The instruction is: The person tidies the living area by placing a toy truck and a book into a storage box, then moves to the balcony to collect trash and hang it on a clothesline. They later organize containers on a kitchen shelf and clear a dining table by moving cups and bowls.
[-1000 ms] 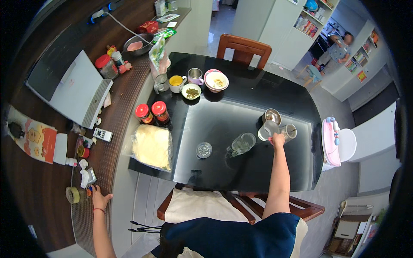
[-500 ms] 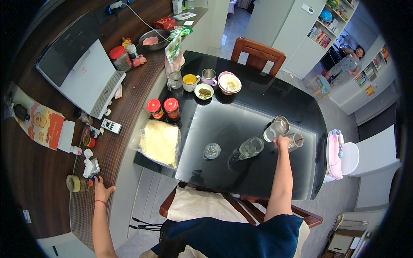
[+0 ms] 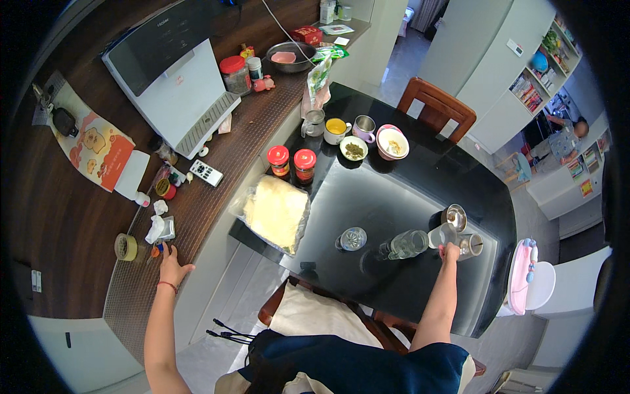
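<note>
Glass (image 3: pixel 443 234) stands near the right end of the black table (image 3: pixel 394 197), and my right hand (image 3: pixel 450 252) has its fingers closed on the near side of it. It looks clear and empty, though I cannot be sure at this size. Touching or just beside it are two steel cups (image 3: pixel 455 216), one behind and one to the right. Left of the glass a clear jug (image 3: pixel 405 244) lies or leans on the table, and further left sits a small round glass dish (image 3: pixel 353 238).

My left hand (image 3: pixel 172 265) is well apart from all this, flat on the wooden counter (image 3: pixel 216 171), fingers spread and holding nothing. Its fingertips are beside some small bits and a crumpled tissue (image 3: pixel 156 226); a tape roll (image 3: pixel 126 247) lies just to the left.

Progress, as I judge it: the glass is gripped but not lifted, and nothing appears poured or moved. All handling of it remains to be done.

Further out on the table: a bagged pale slab (image 3: pixel 277 211) at the left edge, two red-lidded jars (image 3: pixel 291 163) behind it, then a mug, cups and bowls (image 3: pixel 367 139) at the far side. A white appliance (image 3: pixel 177 85) occupies the counter. Another person (image 3: pixel 564 134) is in the far room.
</note>
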### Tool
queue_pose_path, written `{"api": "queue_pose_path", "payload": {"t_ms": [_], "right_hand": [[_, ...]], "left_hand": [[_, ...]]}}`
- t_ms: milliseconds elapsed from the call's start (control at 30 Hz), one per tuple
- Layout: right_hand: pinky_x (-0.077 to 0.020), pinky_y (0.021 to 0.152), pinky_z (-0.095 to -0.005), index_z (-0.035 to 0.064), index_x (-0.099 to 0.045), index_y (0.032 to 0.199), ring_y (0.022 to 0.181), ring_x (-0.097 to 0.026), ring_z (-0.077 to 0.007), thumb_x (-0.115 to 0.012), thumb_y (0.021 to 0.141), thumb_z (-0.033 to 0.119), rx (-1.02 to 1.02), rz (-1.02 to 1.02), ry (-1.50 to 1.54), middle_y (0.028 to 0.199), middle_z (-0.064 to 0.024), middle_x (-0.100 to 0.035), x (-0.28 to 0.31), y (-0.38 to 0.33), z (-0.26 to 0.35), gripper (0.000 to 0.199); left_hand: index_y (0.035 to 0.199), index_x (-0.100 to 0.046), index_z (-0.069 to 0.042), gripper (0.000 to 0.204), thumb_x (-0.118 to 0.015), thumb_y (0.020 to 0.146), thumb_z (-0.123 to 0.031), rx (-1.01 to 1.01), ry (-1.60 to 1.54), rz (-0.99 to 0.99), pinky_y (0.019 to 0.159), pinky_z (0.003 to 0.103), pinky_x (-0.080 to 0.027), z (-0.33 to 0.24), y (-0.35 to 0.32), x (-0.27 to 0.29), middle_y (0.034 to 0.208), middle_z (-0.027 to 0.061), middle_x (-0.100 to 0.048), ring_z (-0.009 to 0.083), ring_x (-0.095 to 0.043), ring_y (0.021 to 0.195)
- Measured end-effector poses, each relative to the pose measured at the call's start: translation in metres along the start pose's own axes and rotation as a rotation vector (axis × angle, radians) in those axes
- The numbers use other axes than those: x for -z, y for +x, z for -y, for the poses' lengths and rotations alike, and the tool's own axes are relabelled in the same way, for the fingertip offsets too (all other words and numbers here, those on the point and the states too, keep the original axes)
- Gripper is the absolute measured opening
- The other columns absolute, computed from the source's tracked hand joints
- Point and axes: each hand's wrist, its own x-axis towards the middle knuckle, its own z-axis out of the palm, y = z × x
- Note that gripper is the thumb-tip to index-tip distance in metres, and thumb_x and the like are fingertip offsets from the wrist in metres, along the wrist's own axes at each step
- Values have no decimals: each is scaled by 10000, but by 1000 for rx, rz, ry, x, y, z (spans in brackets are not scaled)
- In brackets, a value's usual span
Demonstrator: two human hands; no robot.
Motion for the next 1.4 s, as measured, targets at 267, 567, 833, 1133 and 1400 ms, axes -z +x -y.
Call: {"api": "queue_pose_path", "payload": {"t_ms": [267,567,833,1133,1400], "right_hand": [[-357,278,-266,-52,-499,672,358,-502,-187,-392,729,41,-21,-7,30,532,-159,-555,-1,18,-8,153],[-471,428,-243,0,-482,886,581,-601,-177,-487,837,273,-199,159,292,757,-122,-613,4,68,-37,278],[-452,518,-248,15,-485,934,653,-550,-161,-461,855,287,199,63,385,846,-99,-575,12,17,-21,285],[-365,421,-179,48,-494,952,519,-455,-72,-484,850,293,445,167,308,698,-9,-517,9,-66,15,266],[-365,445,-184,39,-456,1058,508,-435,-72,-437,880,212,818,329,-1,694,-24,-497,17,-141,15,249]], "left_hand": [[1233,-320,73,904,-778,538,-279,7,21,-7,916,360,-383,8,0,-5,1357,247,-120,349,-364,1159],[1209,-345,61,858,-767,544,-281,-60,-68,-81,962,354,-323,19,-1,-13,1335,291,-127,362,-313,1190],[1203,-383,24,706,-691,660,-307,-135,-187,-311,963,402,-308,32,-15,-38,1341,242,-180,384,-310,1180],[1133,-456,7,503,-628,723,-228,1,-285,-680,894,384,-369,50,25,-10,1177,181,-427,324,-414,1094],[783,-594,-22,144,-619,703,-139,60,-297,-617,835,372,-390,71,85,23,1008,110,-487,288,-469,964]]}}
